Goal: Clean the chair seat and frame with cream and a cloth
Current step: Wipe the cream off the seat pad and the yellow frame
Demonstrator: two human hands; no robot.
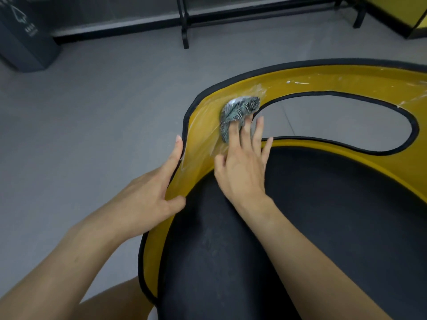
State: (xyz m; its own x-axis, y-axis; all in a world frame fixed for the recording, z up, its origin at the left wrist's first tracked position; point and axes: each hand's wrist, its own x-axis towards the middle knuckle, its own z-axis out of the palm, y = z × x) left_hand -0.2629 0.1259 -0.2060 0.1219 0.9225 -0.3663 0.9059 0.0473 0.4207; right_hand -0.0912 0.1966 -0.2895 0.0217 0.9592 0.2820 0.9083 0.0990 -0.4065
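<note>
Floor: grey, smooth floor [92, 125] fills the left and upper part of the view; bare.
Background: black metal rack legs [185, 31] stand on the floor at the top; a dark bin-like box [25, 40] with a pale arrow mark sits top left; a yellow panel [416, 10] with black edging shows in the top right corner.
Chair frame: yellow curved frame [300, 82] with black edge trim, wrapping round the seat; an oblong cut-out [335, 121] in the backrest shows the floor through it. Glossy streaks and pale smears lie on the yellow surface near the cloth and along the upper band.
Chair seat: black padded chair seat [335, 215], matte, inside the yellow rim; faint dull marks near its left part.
Cloth: small wad of grey-and-white patterned cloth [239, 112], pressed on the yellow frame at the left end of the cut-out.
Right hand: right hand [242, 172] lies flat over the frame's inner face, forearm crossing the seat; fingers [258, 132] spread apart, the index and middle fingertips bearing down on the cloth's near edge, not closed round it.
Left hand: left hand [147, 195] steadies the frame's outer left edge; fingers held together along the black trim, thumb on the yellow inner face, so the rim is pinched between them.
Cream: no container in sight.
</note>
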